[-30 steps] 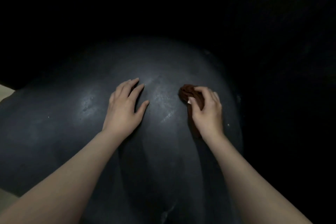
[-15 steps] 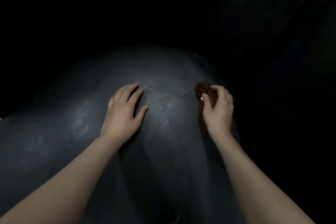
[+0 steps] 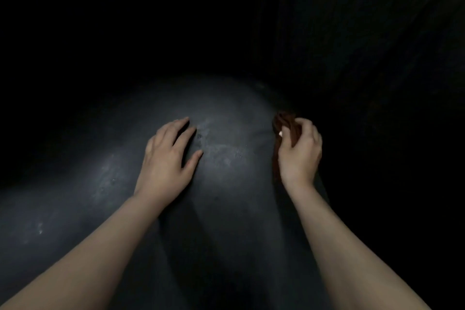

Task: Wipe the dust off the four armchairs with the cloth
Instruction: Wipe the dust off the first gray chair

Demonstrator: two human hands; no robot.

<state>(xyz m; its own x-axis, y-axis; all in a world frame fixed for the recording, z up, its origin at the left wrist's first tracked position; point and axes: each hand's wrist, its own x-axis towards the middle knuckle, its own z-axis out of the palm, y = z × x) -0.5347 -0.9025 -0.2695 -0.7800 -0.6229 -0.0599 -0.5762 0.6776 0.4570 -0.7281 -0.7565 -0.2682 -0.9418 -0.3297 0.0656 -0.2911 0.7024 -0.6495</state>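
A dark, rounded armchair surface [image 3: 226, 184] with pale dust smears fills the lower middle of the head view. My left hand [image 3: 168, 158] lies flat on it, fingers spread, holding nothing. My right hand [image 3: 300, 153] is closed around a crumpled brown cloth [image 3: 284, 121] at the right edge of the rounded surface. Part of the cloth hangs down under the palm against the chair's side.
The surroundings are almost black. Above and to the right of the armchair nothing can be made out. A fainter dusty stretch of the same dark surface [image 3: 50, 221] runs off to the lower left.
My right hand with the cloth has slid rightward from near the top middle to the chair's right edge. My left hand stays planted in the same spot.
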